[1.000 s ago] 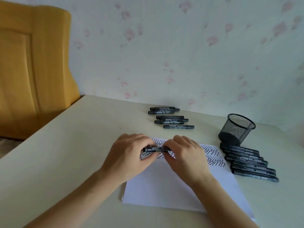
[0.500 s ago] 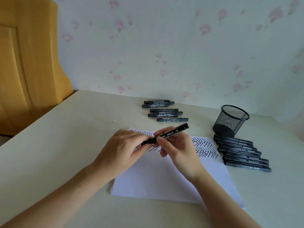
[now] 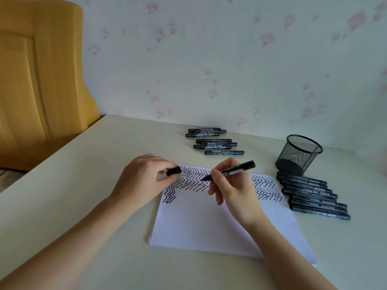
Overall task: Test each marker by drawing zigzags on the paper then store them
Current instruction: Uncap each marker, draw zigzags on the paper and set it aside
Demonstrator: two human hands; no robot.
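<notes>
**Uncapped marker poised over the zigzag sheet**

The right hand has its grip closed around a slim black marker with a white label, fingers and thumb pinching the barrel near the bare tip. The tip points down and left, at or just above the inked rows; contact cannot be told. The left hand pinches the small black cap between thumb and fingertips, at the upper left corner of the white paper sheet. Black zigzag lines fill the top band of the paper, which lies flat on the pale cream counter.

A row of capped black markers lies side by side just right of the paper. Beyond them stands a black wire-mesh pen cup, upright. A second group of black markers lies near the wall, well apart from the hands. A yellow wooden panel stands at the left.
</notes>
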